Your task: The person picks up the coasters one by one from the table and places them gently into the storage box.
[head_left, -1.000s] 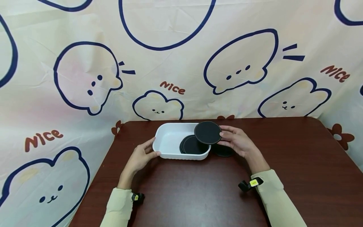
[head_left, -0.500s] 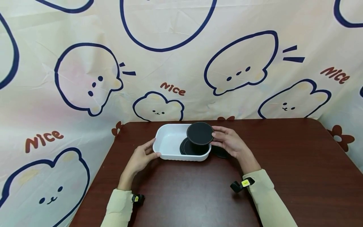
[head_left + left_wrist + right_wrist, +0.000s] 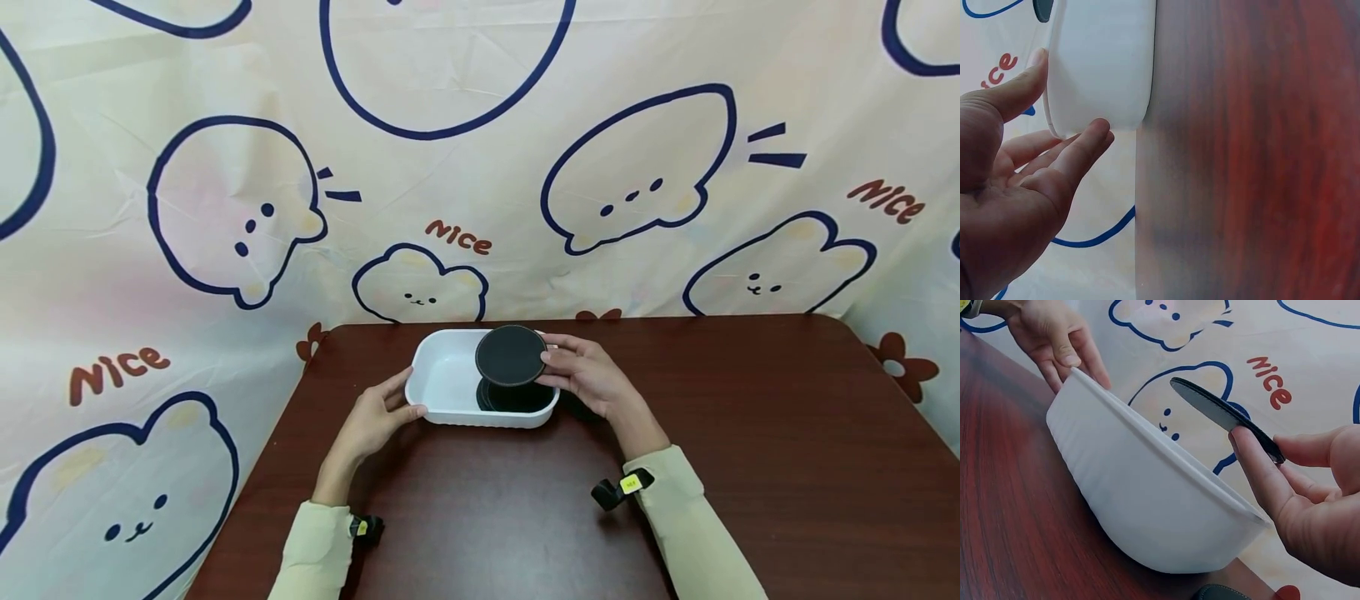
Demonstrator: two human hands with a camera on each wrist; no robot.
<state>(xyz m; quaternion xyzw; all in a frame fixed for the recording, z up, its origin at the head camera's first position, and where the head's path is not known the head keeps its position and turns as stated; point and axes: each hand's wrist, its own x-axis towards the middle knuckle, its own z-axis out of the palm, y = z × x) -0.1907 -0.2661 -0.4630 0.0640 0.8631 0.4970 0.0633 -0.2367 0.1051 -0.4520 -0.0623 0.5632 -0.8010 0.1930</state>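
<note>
A white plastic bin (image 3: pixel 442 375) stands on the table near its far edge. Thumb and fingers of my left hand (image 3: pixel 378 417) hold the bin's left end, the thumb up at the rim in the left wrist view. Between thumb and fingers, my right hand (image 3: pixel 588 375) pinches the edge of a round black coaster (image 3: pixel 510 356), tilted above the bin's right half. Its stitched rim and grey underside show in the right wrist view. Below it, more black coasters (image 3: pixel 517 400) lie inside the bin, partly covered by the held one.
Another black coaster (image 3: pixel 1222 592) lies on the table outside the bin's right end, mostly hidden by my right hand in the head view. The dark brown table (image 3: pixel 487 517) meets a printed cloth backdrop (image 3: pixel 510 183) at its far edge. Each wrist carries a small black camera.
My right hand has moved left with the coaster, from the bin's right corner to further over its inside. The left hand keeps its place on the bin.
</note>
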